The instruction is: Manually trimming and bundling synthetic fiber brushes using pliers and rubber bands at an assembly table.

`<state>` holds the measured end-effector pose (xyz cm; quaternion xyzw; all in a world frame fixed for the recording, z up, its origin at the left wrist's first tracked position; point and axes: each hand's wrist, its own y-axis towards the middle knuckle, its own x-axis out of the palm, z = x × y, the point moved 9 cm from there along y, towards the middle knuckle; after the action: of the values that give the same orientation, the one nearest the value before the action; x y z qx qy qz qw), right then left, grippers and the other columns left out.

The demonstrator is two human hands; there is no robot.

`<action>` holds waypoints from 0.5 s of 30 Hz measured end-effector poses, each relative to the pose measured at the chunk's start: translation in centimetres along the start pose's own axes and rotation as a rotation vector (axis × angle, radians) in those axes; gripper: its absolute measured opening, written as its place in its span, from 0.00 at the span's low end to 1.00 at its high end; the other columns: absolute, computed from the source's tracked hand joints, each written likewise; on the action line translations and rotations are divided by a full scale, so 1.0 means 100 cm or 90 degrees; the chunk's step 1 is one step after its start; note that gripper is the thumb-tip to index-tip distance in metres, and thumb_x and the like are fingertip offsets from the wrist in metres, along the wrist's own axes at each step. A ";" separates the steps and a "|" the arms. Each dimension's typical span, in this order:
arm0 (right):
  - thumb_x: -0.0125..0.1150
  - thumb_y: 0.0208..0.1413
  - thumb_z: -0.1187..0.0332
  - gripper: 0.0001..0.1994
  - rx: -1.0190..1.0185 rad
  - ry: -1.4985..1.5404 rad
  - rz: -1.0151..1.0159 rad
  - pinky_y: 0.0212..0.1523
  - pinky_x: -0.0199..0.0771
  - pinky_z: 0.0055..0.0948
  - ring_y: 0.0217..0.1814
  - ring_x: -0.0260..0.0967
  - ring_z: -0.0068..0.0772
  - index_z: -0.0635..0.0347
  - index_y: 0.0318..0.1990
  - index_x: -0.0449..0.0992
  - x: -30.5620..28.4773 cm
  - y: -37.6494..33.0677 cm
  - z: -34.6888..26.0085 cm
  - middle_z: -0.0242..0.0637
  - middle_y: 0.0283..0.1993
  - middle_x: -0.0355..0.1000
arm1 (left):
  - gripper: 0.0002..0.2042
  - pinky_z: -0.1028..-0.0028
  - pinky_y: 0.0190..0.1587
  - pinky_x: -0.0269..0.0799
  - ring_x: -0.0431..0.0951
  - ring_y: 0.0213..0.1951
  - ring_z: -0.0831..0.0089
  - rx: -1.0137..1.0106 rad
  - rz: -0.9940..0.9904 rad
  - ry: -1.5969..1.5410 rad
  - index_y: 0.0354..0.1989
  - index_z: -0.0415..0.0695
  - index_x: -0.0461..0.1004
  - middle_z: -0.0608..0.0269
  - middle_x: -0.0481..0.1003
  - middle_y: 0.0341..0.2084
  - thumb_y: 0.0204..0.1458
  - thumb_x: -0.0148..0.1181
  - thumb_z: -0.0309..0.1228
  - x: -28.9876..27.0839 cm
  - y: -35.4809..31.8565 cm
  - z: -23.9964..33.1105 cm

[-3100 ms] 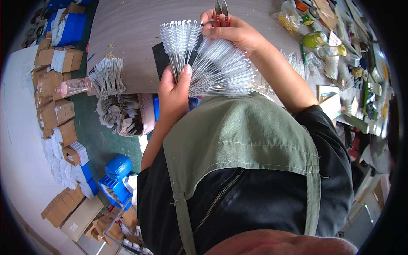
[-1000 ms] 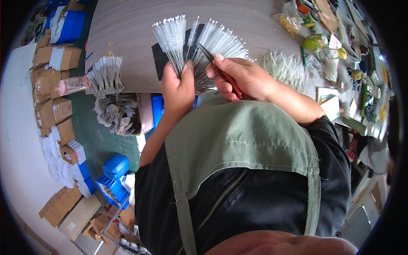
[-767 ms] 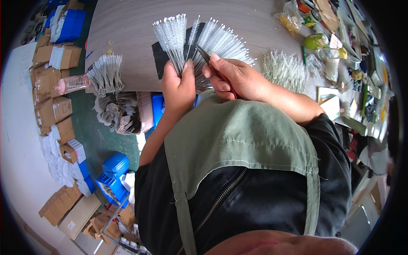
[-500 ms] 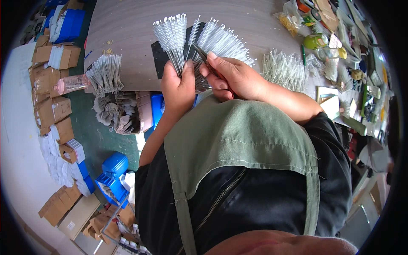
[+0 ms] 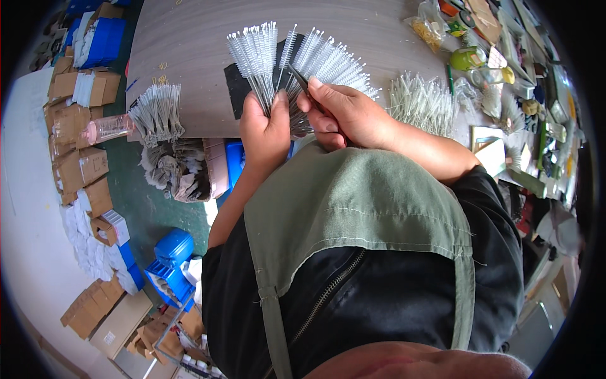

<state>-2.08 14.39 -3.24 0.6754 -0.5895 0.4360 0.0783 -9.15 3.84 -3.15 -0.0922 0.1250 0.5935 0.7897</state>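
White brushes [image 5: 255, 52], likely light and springy, best gripped by their stiff-looking stems [image 5: 262, 87]: your left hand [image 5: 265, 126] pinches those, your right hand [image 5: 346, 112] clasps a dark-tipped tool [image 5: 299, 78].

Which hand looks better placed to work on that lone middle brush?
Probably the right hand: it holds a dark pointed tool, its tip near the lone brush. The left hand grips the left brush bunch.

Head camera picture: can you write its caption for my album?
Left hand grips many white brushes while the right hand holds a pointed tool.
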 end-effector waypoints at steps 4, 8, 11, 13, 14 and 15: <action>0.35 0.68 0.50 0.21 0.016 0.019 0.016 0.19 0.54 0.19 0.16 0.51 0.19 0.59 0.36 0.65 -0.002 -0.001 0.002 0.25 0.17 0.53 | 0.08 0.73 0.30 0.69 0.72 0.26 0.79 0.000 0.002 -0.007 0.34 0.35 0.69 0.58 0.76 0.23 0.56 0.57 0.29 0.000 -0.001 0.000; 0.37 0.68 0.50 0.21 -0.016 -0.051 -0.013 0.18 0.55 0.19 0.15 0.52 0.18 0.59 0.35 0.65 0.000 0.001 0.000 0.25 0.17 0.54 | 0.09 0.73 0.30 0.69 0.72 0.26 0.80 0.006 -0.003 -0.010 0.33 0.35 0.69 0.57 0.76 0.23 0.56 0.57 0.29 0.001 -0.001 0.000; 0.38 0.67 0.50 0.21 -0.016 -0.049 -0.036 0.18 0.55 0.18 0.15 0.53 0.18 0.59 0.36 0.66 -0.003 -0.003 -0.008 0.25 0.16 0.55 | 0.08 0.75 0.36 0.68 0.72 0.31 0.81 0.004 -0.024 0.011 0.39 0.36 0.70 0.61 0.76 0.29 0.57 0.55 0.29 0.000 -0.002 -0.001; 0.40 0.66 0.48 0.23 -0.148 -0.183 -0.032 0.19 0.58 0.18 0.17 0.55 0.17 0.62 0.40 0.68 -0.008 -0.007 -0.040 0.25 0.17 0.57 | 0.08 0.74 0.36 0.69 0.73 0.31 0.77 0.055 -0.015 0.045 0.39 0.36 0.69 0.60 0.76 0.29 0.56 0.56 0.28 -0.003 -0.003 0.006; 0.45 0.65 0.50 0.21 -0.273 -0.253 -0.008 0.21 0.59 0.17 0.18 0.55 0.15 0.63 0.42 0.69 -0.011 -0.014 -0.066 0.24 0.18 0.58 | 0.08 0.72 0.33 0.69 0.74 0.27 0.74 0.109 0.003 0.070 0.36 0.36 0.68 0.57 0.76 0.26 0.55 0.57 0.28 -0.005 -0.004 0.014; 0.50 0.64 0.52 0.20 -0.381 -0.328 0.036 0.23 0.59 0.17 0.20 0.56 0.14 0.64 0.44 0.71 -0.016 -0.022 -0.089 0.24 0.19 0.59 | 0.09 0.69 0.30 0.69 0.75 0.24 0.70 0.164 0.021 0.094 0.33 0.35 0.67 0.54 0.76 0.23 0.53 0.58 0.28 -0.007 -0.006 0.021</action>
<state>-4.47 21.68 1.97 0.6939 -0.7090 0.0632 0.1091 -8.57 3.65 -0.93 -0.0315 0.2589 0.5770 0.7740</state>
